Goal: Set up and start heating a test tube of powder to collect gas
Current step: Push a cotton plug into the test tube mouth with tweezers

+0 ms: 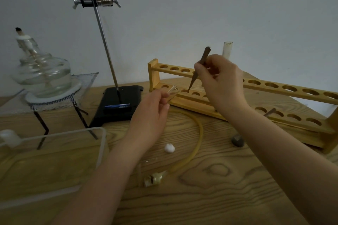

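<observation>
left hand (151,113) grips tilted test tube (172,91); right hand (219,80) pinches brown spatula (198,70) above rack (237,97).

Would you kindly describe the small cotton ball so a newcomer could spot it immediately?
Start at the long wooden test tube rack on the table's right side, then look nearer, inside the curve of the yellow rubber tube. The cotton ball lies there, the only fluffy white thing on the bare wood.

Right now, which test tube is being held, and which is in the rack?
The tilted test tube in the left hand is held, mouth toward the brown spatula. The other tube stands upright in the wooden rack, behind the right hand.
</observation>
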Motion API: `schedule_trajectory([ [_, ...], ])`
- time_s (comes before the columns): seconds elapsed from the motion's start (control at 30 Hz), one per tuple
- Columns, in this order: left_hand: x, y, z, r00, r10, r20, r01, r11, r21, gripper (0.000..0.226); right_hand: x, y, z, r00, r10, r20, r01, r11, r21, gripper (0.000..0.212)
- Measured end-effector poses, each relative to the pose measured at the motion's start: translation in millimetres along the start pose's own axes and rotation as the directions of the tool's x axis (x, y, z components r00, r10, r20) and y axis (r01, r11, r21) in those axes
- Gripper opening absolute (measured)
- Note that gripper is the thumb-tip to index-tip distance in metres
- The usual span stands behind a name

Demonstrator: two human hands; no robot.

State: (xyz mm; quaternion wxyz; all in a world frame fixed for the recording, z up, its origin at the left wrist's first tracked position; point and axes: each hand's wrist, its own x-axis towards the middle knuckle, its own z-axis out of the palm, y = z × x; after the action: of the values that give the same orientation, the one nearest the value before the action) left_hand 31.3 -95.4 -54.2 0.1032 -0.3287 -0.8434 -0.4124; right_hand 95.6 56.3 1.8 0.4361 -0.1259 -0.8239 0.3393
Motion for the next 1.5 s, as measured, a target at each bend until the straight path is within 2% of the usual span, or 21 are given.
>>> schedule_trajectory([
  [0.07, -3.8, -1.4, -1.6, 1.0, 0.005, -0.009, -0.005, 1.0, -0.001, 0.026, -12.2, 3.7, 0.3, 0.988, 0.099, 0.123, -0.111, 0.989, 0.096, 0.013],
  [0.17, -11.5, -2.4, -2.0, 1.0, 0.013, -0.01, -0.013, 1.0, -0.003, 0.026, -29.8, 11.5, 1.3, 0.928, 0.228, 0.294, -0.286, 0.943, 0.172, 0.01],
  [0.3, -21.5, -5.5, -1.1, 0.998, 0.038, -0.045, -0.036, 0.999, 0.028, 0.029, -47.7, 19.4, 3.1, 0.849, 0.324, 0.418, -0.442, 0.869, 0.224, 0.008],
  [0.43, -26.2, -11.3, 0.2, 0.997, 0.055, -0.053, -0.053, 0.998, 0.042, 0.03, -62.5, 23.8, 5.6, 0.842, 0.303, 0.447, -0.435, 0.871, 0.229, 0.003],
  [0.63, -31.8, -19.8, 3.6, 0.994, 0.096, -0.057, -0.091, 0.993, 0.076, 0.032, -79.4, 28.9, 12.9, 0.87, 0.267, 0.416, -0.363, 0.916, 0.171, 0.007],
  [0.93, -37.8, -29.4, 7.3, 0.987, 0.148, -0.064, -0.14, 0.983, 0.117, 0.033, -90.2, 27.7, 16.0, 0.857, 0.201, 0.474, -0.299, 0.944, 0.14, 0.009],
  [1.23, -40.0, -31.5, 7.8, 0.985, 0.162, -0.055, -0.152, 0.977, 0.147, 0.033, -90.6, 29.2, 15.3, 0.838, 0.221, 0.499, -0.379, 0.894, 0.239, 0.007],
  [1.5, -40.6, -33.1, 9.7, 0.985, 0.164, -0.056, -0.153, 0.976, 0.157, 0.033, -86.6, 33.0, 9.5, 0.841, 0.227, 0.492, -0.393, 0.881, 0.264, 0.008],
])
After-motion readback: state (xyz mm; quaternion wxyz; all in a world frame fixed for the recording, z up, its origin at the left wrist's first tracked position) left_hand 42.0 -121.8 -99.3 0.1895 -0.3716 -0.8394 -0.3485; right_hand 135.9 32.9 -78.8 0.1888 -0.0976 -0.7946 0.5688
